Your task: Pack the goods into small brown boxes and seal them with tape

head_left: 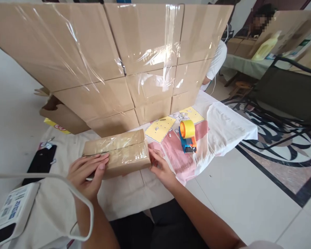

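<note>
A small taped cardboard box (126,154) lies on the cloth-covered table in front of me, with shiny clear tape over its top seam. My left hand (86,173) holds its left end, the fingers laid together over the top and the thumb near the front edge. At the right end, my right hand (160,168) holds the box with bent fingers against the side. The right fingertips are partly hidden by the box. To the right stands a tape dispenser (188,145) in blue and orange with a yellow tape roll (188,129).
Behind the box rises a tall wall of taped cardboard boxes (150,48). An open carton (67,116) is at the left. A white device (18,207) and a pale cable (89,207) are near my left arm. A black chair (287,90) and another person (261,20) are at the right.
</note>
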Tool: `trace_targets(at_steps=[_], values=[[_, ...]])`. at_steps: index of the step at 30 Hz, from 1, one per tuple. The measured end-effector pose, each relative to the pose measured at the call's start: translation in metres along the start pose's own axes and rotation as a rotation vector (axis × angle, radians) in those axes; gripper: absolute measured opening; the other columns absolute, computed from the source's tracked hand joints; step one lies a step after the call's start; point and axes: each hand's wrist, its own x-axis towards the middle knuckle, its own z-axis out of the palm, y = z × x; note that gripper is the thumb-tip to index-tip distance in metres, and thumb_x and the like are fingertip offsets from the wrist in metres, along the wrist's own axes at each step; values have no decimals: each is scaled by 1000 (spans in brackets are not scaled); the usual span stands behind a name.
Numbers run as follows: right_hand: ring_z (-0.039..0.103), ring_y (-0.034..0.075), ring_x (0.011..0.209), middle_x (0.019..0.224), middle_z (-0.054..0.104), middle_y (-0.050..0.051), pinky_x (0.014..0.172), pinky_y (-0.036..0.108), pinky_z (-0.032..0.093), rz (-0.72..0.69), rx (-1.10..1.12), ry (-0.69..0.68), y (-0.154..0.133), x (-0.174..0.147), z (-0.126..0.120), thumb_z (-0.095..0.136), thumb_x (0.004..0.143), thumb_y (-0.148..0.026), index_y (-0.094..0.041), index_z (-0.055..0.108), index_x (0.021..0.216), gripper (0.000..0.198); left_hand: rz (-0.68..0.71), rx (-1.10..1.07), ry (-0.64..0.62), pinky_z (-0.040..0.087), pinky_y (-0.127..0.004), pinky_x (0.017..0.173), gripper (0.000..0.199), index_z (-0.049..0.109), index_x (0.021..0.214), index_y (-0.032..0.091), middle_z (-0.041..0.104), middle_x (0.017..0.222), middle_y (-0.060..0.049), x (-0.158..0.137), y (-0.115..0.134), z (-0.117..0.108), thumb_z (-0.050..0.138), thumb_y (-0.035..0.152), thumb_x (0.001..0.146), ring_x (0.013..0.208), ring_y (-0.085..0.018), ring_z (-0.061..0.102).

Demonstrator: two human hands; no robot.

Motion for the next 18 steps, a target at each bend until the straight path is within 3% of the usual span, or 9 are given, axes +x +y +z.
trace_targets(at_steps=[4,10,15,18], values=[[51,23,111,140,43,10,80,33,46,-6,-33,19,3,0,6,58,71,-10,-31,44,153,86,50,-22,49,51,-46,96,10,79,88,24,80,94,-5,1,6,0,69,24,86,93,-22,73],[50,16,88,121,46,6,80,31,48,-44,42,49,11,1,3,55,75,-11,-33,48,150,78,24,-52,52,52,-47,96,11,79,84,24,80,91,-4,0,8,-1,69,23,86,90,-23,74],[52,15,89,118,48,6,83,32,49,-56,34,43,7,-3,2,53,78,-8,-34,39,155,82,16,-28,30,51,-48,95,10,79,84,24,80,91,-6,2,7,-3,70,23,84,91,-26,73],[53,17,97,126,47,7,84,32,49,-52,-8,30,2,-5,5,53,77,-7,-33,48,151,79,22,-19,2,51,-48,94,9,79,81,24,80,88,-6,5,5,-3,70,25,82,88,-26,73]])
